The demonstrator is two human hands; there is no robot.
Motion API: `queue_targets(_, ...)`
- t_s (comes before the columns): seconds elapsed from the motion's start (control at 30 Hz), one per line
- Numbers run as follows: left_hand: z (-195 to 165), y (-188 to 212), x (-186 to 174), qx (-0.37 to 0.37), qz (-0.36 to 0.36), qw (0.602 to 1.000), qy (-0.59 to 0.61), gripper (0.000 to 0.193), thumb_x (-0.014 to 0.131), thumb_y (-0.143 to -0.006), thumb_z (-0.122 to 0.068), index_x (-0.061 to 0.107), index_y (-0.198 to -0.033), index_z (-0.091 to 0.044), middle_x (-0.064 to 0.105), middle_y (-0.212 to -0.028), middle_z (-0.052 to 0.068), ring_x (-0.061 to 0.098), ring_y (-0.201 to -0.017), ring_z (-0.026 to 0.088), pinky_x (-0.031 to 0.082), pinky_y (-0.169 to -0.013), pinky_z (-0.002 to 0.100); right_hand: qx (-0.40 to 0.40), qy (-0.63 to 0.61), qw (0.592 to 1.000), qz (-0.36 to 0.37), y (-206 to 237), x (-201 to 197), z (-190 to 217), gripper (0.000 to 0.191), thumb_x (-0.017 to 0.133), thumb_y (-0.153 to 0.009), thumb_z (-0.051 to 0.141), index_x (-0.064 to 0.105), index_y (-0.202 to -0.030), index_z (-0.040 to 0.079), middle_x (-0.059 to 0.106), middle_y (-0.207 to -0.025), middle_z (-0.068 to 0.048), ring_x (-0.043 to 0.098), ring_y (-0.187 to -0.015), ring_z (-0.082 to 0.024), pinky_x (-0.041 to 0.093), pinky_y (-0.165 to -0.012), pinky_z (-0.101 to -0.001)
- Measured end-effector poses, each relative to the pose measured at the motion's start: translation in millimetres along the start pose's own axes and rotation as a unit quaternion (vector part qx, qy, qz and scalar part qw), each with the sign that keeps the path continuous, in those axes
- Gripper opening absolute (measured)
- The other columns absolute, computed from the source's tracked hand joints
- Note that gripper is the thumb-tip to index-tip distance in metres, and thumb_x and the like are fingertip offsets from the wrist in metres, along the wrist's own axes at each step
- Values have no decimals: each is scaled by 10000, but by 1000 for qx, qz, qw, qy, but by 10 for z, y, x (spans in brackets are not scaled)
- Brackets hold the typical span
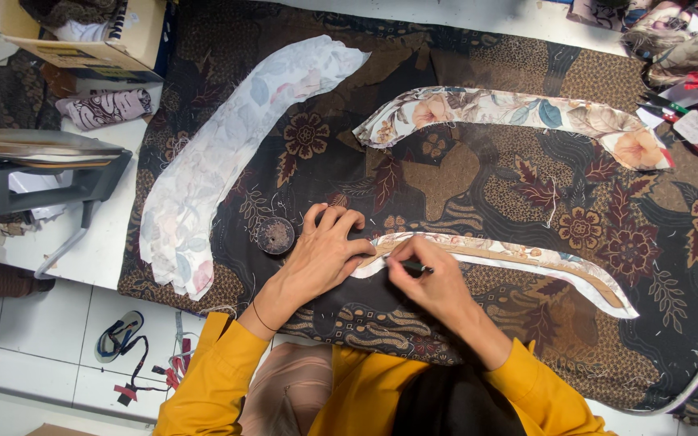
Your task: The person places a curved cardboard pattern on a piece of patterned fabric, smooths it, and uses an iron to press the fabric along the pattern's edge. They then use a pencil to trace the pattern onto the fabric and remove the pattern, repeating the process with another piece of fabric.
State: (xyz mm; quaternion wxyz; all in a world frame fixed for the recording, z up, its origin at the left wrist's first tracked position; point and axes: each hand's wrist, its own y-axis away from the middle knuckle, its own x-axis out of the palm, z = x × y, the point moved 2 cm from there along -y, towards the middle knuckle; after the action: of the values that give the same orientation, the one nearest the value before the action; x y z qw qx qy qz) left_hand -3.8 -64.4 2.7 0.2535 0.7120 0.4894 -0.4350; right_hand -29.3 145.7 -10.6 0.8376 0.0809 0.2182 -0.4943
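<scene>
My left hand lies flat, fingers spread, pressing the left end of a curved floral fabric strip with a tan underside onto a dark batik cloth. My right hand pinches a thin dark pen-like tool, its tip touching the strip just right of my left fingers. Both arms wear yellow sleeves. A small round dark object sits just left of my left hand.
A second floral strip curves across the upper cloth, and a pale faded floral piece lies at the left. A grey iron rests at the table's left edge, a cardboard box behind it. Fabric scraps and ribbons crowd the top right corner.
</scene>
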Motion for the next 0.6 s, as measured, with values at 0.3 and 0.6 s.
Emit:
queue_targets(0.3, -5, -2, -1, 14, 9, 1000, -19, 351, 771, -762, -154, 784, -1097, -258, 578, -1197, 71, 481, -1227, 305, 256, -1121, 528, -37, 0, 999, -6, 6, 42, -5, 164, 762, -861, 80, 617, -878, 4, 734, -896, -103, 738, -823, -209, 578, -734, -311)
queue_targets(0.6, -2, -17, -58, 8, 32, 999, -13, 396, 750, -763, -123, 777, -1135, -255, 577, -1213, 84, 481, -1226, 309, 250, -1105, 539, -64, 50, 996, -39, -22, -6, 21, 162, 780, -831, 108, 635, -856, 42, 708, -856, -73, 701, -791, -236, 545, -709, -348)
